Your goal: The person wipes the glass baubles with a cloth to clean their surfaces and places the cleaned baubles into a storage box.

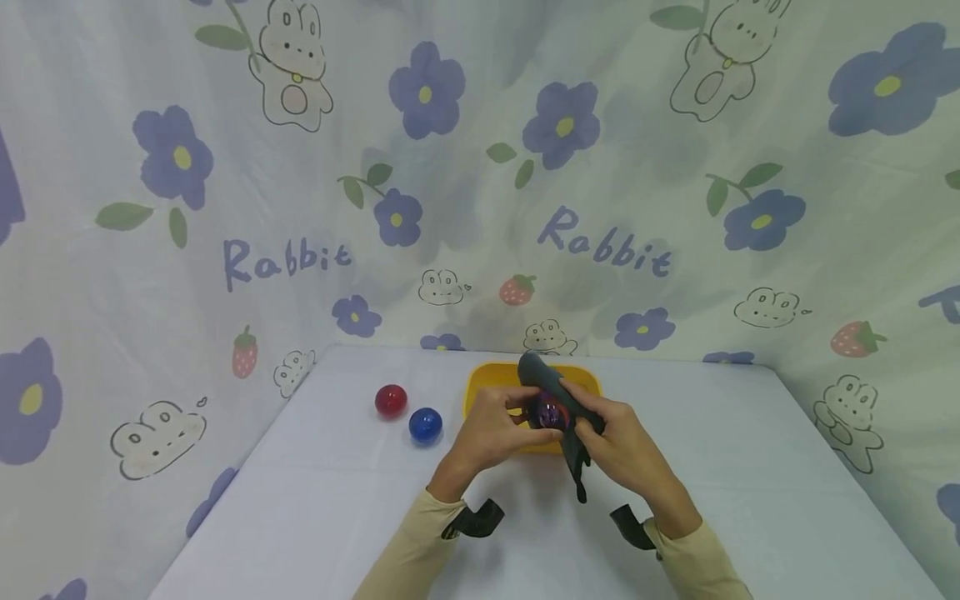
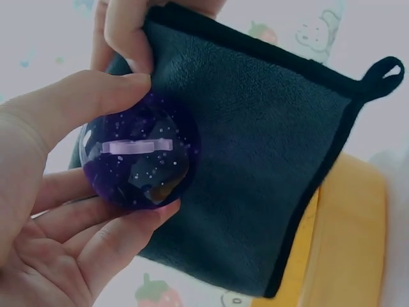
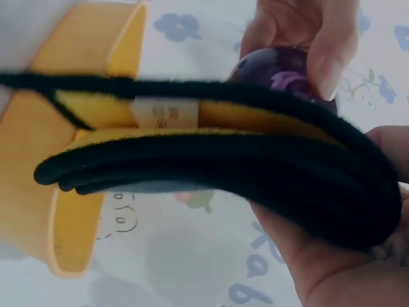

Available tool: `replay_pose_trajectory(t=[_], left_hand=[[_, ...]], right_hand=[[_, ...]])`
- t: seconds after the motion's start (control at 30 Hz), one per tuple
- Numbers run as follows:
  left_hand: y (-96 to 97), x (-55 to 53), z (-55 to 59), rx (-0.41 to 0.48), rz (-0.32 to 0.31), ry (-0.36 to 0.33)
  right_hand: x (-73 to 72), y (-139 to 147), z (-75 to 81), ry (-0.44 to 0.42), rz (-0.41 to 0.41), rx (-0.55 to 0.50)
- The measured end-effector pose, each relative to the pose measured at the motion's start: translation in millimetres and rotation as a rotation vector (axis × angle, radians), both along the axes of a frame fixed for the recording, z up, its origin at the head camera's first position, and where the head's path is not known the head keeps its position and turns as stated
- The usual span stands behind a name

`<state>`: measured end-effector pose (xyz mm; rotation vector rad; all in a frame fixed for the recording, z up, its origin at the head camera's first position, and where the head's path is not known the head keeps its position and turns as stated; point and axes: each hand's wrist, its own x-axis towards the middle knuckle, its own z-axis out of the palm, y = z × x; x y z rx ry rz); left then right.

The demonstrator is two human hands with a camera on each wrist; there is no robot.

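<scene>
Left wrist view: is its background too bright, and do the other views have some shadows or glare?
Left wrist: the background at upper left looks washed out; head: small glare spots on the red ball and blue ball, soft shadows on the white table; right wrist: the dark cloth looks nearly black, little detail in its folds.

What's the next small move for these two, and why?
I'd probably wipe the dark cloth lightly across the purple ball: the left grip holds the ball, the right grip holds the cloth close by, and the left wrist view shows the ball's near side uncovered.
</scene>
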<state>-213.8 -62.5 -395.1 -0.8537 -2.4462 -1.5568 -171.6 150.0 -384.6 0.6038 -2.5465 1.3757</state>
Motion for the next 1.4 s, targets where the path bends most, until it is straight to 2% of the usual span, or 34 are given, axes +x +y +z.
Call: replay_pose_trajectory(t=[0.23,0.5,0.7,0.93,1.4], left_hand=[[1.0,3.3,2.2,0.009,0.014,0.016],[-0.6,4.9,5.1,0.114,-0.007,-0.079],[-1.9,2.7,4.8,0.179,-0.014,-0.089],[-0.8,0.2,3.4,0.194,0.035,-0.087],[-3.7,-2.5,3.0,0.185,0.020,-0.106]], right_hand=[[-6.9,6.4,-2.5,-0.047,0.034,-0.027],[-9.6,8.0,-2.4,-0.136,0.096,-0.121],[-9.0,5.9,-3.4,-0.147,0.085,-0.121],[-7.7,5.0,-3.0,-0.150,0.096,-0.132],[-0.7,5.2,6.5,-0.167,0.071,-0.133]])
